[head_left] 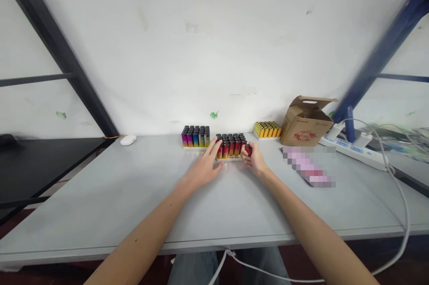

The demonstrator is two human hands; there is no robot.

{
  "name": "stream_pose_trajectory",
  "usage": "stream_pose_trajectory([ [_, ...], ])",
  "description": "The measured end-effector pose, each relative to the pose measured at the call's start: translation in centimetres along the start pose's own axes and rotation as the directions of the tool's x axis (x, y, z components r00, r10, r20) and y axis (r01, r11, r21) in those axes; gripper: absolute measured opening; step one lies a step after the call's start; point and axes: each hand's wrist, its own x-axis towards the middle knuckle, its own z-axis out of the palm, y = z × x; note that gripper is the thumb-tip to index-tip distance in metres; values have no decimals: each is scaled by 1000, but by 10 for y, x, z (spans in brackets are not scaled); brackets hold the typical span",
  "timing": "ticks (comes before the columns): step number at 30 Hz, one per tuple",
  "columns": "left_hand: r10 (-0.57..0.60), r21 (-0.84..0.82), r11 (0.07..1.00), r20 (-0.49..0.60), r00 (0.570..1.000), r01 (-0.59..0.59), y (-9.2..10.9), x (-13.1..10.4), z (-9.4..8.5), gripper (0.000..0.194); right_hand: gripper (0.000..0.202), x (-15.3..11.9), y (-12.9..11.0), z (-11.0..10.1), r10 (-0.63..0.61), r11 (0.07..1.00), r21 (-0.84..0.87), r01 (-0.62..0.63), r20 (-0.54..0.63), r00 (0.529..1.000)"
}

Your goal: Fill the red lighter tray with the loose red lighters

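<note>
In the middle of the table a white tray (pixel 231 159) carries rows of red-and-yellow lighters (pixel 231 147) with black tops, standing upright. My right hand (pixel 254 158) is at the tray's right front corner, its fingers closed around a red lighter (pixel 248 149) with a dark top. At the left side of the same tray, my left hand (pixel 208 162) rests with fingers stretched out, close to or touching the end lighters. Behind it, to the left, stands another tray of lighters (pixel 196 136) in purple, blue, green and grey.
Against the wall at the right is a tray of yellow cylinders (pixel 267 130), beside an open cardboard box (pixel 306 124). In front of the box lies a blurred-out flat pink object (pixel 306 166). A power strip (pixel 355 151) with white cables is farther right. A white rounded object (pixel 128 140) lies at the left.
</note>
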Motion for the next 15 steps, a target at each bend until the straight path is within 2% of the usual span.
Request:
stream_pose_trajectory([
  [15, 12, 1, 1000, -17, 1000, -12, -1, -1, 1, 69, 44, -3, -2, 3, -5, 996, -84, 9, 49, 999],
])
